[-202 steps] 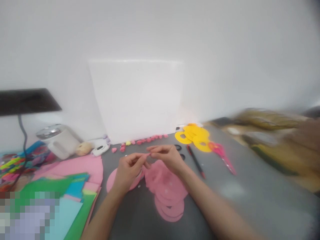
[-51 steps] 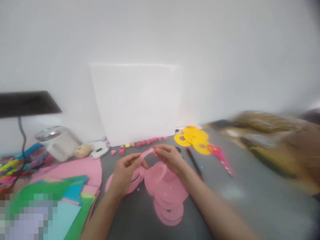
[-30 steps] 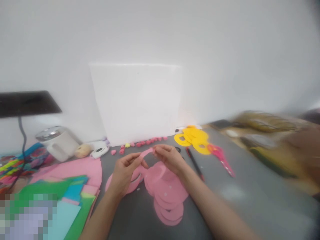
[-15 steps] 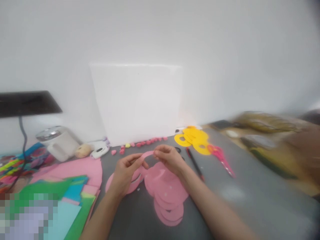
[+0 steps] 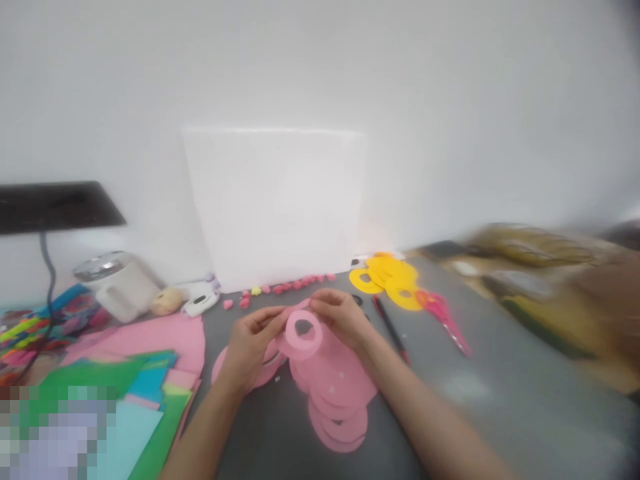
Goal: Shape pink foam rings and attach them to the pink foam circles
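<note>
L fingers [image 5: 273,327] & R fingers [image 5: 324,308] clamped on pink ring [image 5: 304,343] (thin, paper-like) nr rnd pink cutouts [image 5: 347,380].

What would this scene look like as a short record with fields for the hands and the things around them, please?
Left hand: this hand pinches a pink ring-shaped piece by its upper edge
Right hand: this hand pinches the same piece opposite the left
Below hands: overlapping round pink pieces
Right side: yellow ring-shaped pieces, scissors with pink handles, dark pen
Left side: sheets in several colours
Back: row of small, mostly pink pieces in front of a white panel
Unclear: exact material of the held piece
</note>
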A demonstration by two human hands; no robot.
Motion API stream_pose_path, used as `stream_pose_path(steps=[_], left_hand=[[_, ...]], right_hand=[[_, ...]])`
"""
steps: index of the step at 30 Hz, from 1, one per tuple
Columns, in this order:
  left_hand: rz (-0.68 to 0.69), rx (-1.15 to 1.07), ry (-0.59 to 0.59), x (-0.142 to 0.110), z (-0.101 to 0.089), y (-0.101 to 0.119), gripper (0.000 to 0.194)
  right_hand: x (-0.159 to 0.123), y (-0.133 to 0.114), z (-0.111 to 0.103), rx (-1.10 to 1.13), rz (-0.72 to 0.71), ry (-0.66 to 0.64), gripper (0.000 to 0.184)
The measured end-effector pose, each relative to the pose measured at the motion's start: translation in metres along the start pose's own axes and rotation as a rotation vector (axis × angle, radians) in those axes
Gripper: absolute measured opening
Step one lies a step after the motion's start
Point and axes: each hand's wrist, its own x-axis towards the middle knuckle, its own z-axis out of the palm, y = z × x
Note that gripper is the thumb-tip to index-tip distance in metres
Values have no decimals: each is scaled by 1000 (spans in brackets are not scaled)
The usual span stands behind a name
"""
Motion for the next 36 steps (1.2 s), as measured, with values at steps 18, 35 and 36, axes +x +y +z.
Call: stream_pose_path(steps=[18,35,36], left_hand=[[-79,108,0,-3,4,4,35],[-65,288,-72,-4,3,-1,36],[-55,309,-63,-3,2,-2,38]], right_hand=[[-1,2,1,-66,-3,-61,19],[-4,2,6,-110,-22,-82,23],[-4,2,6,-106,-21,-86,23]])
